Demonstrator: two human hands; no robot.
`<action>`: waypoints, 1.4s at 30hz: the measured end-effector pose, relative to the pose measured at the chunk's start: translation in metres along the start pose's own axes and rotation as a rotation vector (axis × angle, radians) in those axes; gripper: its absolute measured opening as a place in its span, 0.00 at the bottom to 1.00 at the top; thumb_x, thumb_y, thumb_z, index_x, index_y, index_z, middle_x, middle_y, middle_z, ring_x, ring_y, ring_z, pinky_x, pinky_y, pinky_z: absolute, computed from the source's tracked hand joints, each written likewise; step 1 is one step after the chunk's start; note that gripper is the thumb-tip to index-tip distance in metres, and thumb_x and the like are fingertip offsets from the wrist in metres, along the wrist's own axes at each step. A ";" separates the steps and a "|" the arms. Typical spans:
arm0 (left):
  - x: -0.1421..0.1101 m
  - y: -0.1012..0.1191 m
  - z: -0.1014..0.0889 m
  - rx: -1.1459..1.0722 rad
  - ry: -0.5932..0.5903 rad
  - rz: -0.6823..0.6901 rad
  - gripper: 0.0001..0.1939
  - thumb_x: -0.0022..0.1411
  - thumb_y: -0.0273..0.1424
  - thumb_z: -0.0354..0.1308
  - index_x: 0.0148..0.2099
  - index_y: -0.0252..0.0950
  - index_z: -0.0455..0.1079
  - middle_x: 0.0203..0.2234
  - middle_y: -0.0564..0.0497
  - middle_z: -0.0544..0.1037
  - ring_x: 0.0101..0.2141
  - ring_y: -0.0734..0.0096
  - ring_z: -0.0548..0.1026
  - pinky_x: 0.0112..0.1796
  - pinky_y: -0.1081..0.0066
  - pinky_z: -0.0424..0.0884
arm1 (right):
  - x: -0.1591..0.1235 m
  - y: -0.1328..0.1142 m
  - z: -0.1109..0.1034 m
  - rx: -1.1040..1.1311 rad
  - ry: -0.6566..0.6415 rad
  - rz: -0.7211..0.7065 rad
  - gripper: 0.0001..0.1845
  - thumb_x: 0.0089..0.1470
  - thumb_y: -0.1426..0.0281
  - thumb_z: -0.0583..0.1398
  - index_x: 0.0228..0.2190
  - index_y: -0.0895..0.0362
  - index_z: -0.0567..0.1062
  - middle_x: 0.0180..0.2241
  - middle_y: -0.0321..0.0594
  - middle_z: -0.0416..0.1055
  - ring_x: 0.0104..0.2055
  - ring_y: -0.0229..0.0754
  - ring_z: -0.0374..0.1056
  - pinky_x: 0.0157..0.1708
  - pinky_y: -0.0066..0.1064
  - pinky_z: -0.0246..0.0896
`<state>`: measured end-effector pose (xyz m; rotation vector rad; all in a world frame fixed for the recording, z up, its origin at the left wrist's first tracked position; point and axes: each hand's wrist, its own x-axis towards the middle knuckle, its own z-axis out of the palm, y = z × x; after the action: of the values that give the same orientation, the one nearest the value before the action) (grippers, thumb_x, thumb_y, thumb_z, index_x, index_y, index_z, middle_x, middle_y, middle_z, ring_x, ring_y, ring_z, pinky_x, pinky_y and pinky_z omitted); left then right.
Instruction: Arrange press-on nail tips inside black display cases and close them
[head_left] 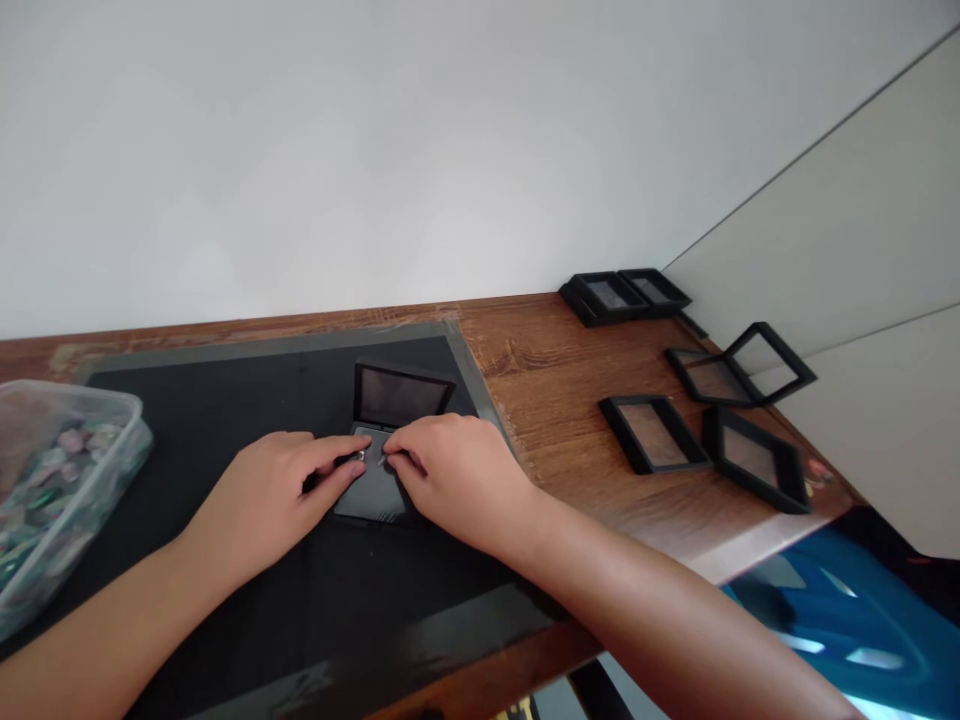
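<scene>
A black hinged case [373,492] lies open on the dark mat, its framed lid [401,396] tilted up at the back. Over the grey inner face, the thumb and forefinger of my left hand [281,482] pinch a small shiny piece [361,456], too small to name. Close beside it, my right hand [469,480] is closed in a pinch on a thin, pale sliver-like piece [382,460]. The right fingers cover part of the case's right side.
A clear plastic tub [124,405] of small mixed pieces stands at the left on the black mat [247,390]. Several black frame cases, including an open one [772,365], lie on the wooden table [540,360] at right. A blue glossy object [847,620] sits below the table edge.
</scene>
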<state>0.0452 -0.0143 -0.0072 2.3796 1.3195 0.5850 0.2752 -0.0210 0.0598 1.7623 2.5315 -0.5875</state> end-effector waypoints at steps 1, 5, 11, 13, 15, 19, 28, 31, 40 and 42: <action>-0.001 0.000 0.000 -0.008 0.000 -0.002 0.20 0.77 0.49 0.54 0.55 0.50 0.85 0.25 0.55 0.82 0.25 0.68 0.77 0.29 0.69 0.71 | 0.000 0.001 0.001 0.023 0.007 -0.007 0.15 0.70 0.70 0.61 0.47 0.50 0.89 0.48 0.39 0.89 0.50 0.51 0.84 0.43 0.37 0.68; -0.001 0.000 0.000 -0.042 -0.012 -0.017 0.20 0.76 0.48 0.55 0.59 0.51 0.84 0.26 0.56 0.81 0.25 0.68 0.77 0.29 0.69 0.71 | -0.001 0.004 0.005 0.089 0.045 -0.034 0.16 0.69 0.73 0.61 0.48 0.49 0.88 0.48 0.37 0.89 0.50 0.49 0.84 0.45 0.36 0.68; 0.002 0.007 0.001 -0.071 -0.030 -0.104 0.22 0.75 0.47 0.54 0.60 0.43 0.79 0.24 0.57 0.78 0.24 0.68 0.75 0.29 0.69 0.67 | 0.000 0.005 0.007 0.078 0.060 -0.039 0.15 0.69 0.75 0.60 0.47 0.50 0.87 0.48 0.37 0.88 0.49 0.47 0.83 0.42 0.35 0.63; 0.002 0.009 0.000 -0.081 -0.046 -0.142 0.19 0.75 0.47 0.54 0.55 0.43 0.79 0.23 0.57 0.78 0.24 0.67 0.75 0.28 0.69 0.64 | 0.000 0.003 0.006 0.064 0.065 -0.026 0.14 0.70 0.75 0.60 0.46 0.51 0.86 0.47 0.37 0.88 0.48 0.46 0.83 0.40 0.34 0.60; 0.003 0.012 -0.001 -0.094 -0.063 -0.171 0.18 0.74 0.47 0.54 0.50 0.44 0.79 0.23 0.57 0.78 0.25 0.66 0.75 0.28 0.69 0.63 | 0.000 0.001 0.003 0.042 0.069 0.000 0.11 0.71 0.72 0.61 0.46 0.52 0.85 0.45 0.38 0.88 0.45 0.46 0.83 0.37 0.34 0.56; 0.003 0.014 -0.001 -0.120 -0.088 -0.210 0.17 0.72 0.48 0.54 0.47 0.45 0.79 0.24 0.56 0.78 0.26 0.65 0.75 0.30 0.68 0.62 | -0.003 -0.004 0.001 0.003 0.047 0.069 0.08 0.69 0.64 0.65 0.42 0.53 0.84 0.41 0.39 0.87 0.43 0.49 0.83 0.35 0.36 0.53; 0.003 0.013 0.000 -0.132 -0.080 -0.216 0.17 0.70 0.47 0.54 0.40 0.45 0.78 0.24 0.56 0.78 0.27 0.66 0.74 0.31 0.68 0.62 | -0.001 -0.004 0.005 0.008 0.029 0.077 0.14 0.67 0.60 0.67 0.50 0.52 0.85 0.46 0.42 0.88 0.50 0.56 0.83 0.42 0.39 0.65; 0.003 0.011 0.002 -0.132 -0.061 -0.182 0.17 0.71 0.47 0.54 0.38 0.45 0.79 0.23 0.57 0.78 0.26 0.67 0.74 0.31 0.68 0.63 | -0.001 -0.002 0.006 0.020 0.034 0.070 0.13 0.67 0.62 0.67 0.50 0.52 0.85 0.46 0.41 0.88 0.50 0.55 0.84 0.42 0.39 0.66; -0.007 0.022 -0.009 -0.078 0.038 -0.098 0.15 0.71 0.48 0.58 0.42 0.48 0.82 0.24 0.56 0.78 0.26 0.65 0.76 0.30 0.66 0.65 | 0.000 -0.003 0.009 0.014 0.054 0.050 0.11 0.67 0.63 0.66 0.48 0.52 0.85 0.43 0.41 0.88 0.47 0.53 0.84 0.39 0.37 0.62; -0.018 0.027 -0.026 -0.031 0.101 -0.081 0.16 0.69 0.51 0.60 0.42 0.47 0.82 0.25 0.54 0.77 0.27 0.62 0.75 0.30 0.64 0.63 | 0.000 -0.003 0.009 0.020 0.053 0.043 0.11 0.67 0.62 0.66 0.47 0.52 0.85 0.40 0.39 0.87 0.45 0.52 0.83 0.37 0.36 0.60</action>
<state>0.0422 -0.0402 0.0249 2.2867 1.4319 0.7042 0.2701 -0.0247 0.0521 1.8576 2.5233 -0.5739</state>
